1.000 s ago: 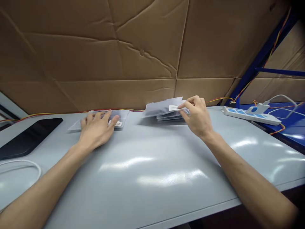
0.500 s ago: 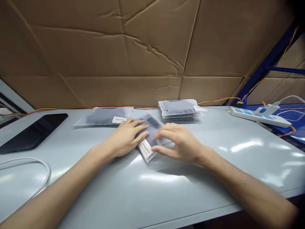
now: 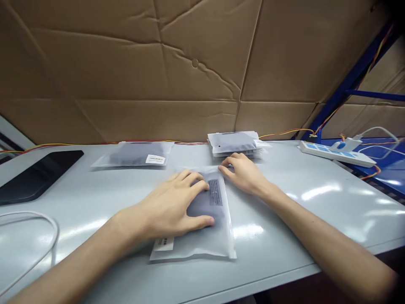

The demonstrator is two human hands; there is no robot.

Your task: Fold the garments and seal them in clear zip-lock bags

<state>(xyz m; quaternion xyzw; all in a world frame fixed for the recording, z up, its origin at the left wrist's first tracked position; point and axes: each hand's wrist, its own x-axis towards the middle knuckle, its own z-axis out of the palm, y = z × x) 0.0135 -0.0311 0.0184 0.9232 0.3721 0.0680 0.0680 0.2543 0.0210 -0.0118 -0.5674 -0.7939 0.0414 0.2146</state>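
A frosted plastic zip bag lies flat on the table in front of me, with something dark inside. A dark printed text block shows near its right edge, and a white barcode label sits at its lower left, partly covered. My left hand rests on top of the bag, fingers and thumb spread. At the bag's far right corner is my right hand, its thumb and curled fingers closed on the edge there. The zip strip runs along the right side, down to a white end piece at the near corner.
Behind stand a stack of similar bags and, farther left, another labelled bag. A black tablet-like slab and a white cable lie on the left. A power strip is at right; cardboard backs the table.
The bag was narrow and slanted between my hands; now it lies broad and squared, closer to me. My left hand came nearer with it, while my right hand moved to its far corner.
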